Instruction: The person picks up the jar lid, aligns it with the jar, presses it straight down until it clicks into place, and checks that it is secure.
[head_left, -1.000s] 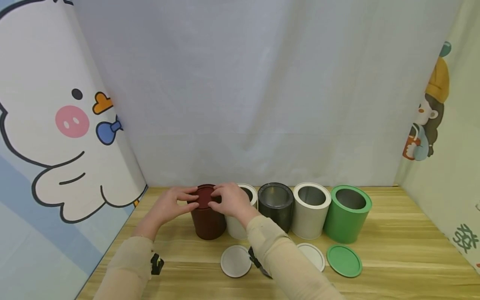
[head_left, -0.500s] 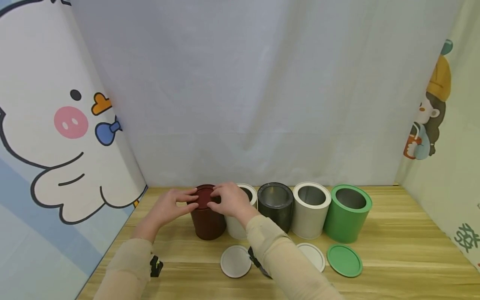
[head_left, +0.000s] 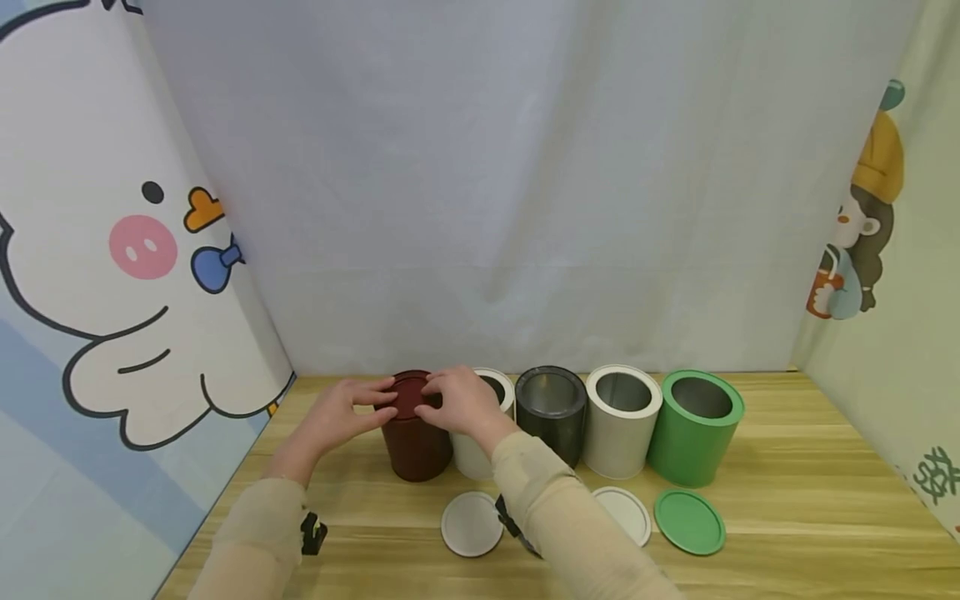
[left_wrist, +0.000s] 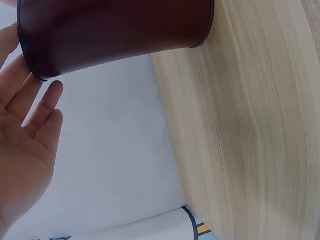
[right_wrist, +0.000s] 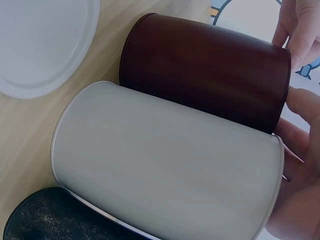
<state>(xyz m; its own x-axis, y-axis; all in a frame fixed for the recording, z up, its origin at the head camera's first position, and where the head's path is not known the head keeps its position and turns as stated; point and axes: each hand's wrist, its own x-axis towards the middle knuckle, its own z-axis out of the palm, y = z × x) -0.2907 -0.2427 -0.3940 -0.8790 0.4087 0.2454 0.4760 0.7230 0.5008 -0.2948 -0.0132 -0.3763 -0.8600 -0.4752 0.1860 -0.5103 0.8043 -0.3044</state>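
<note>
From my remote station, I see both hands meet on top of the dark red can (head_left: 415, 437), which stands upright at the left end of a row on the wooden table (head_left: 787, 517). The left hand (head_left: 341, 414) lays relaxed, nearly straight fingers on the red lid (head_left: 408, 393); the right hand (head_left: 459, 402) presses the lid's other side with lightly bent fingers, gripping nothing. Just beside it stand a white can (head_left: 480, 442), a black can (head_left: 552, 410), a second white can (head_left: 621, 419) and a green can (head_left: 694, 427), all open-topped. Loose lids lie in front: white lid (head_left: 471, 523) and green lid (head_left: 689, 522).
</note>
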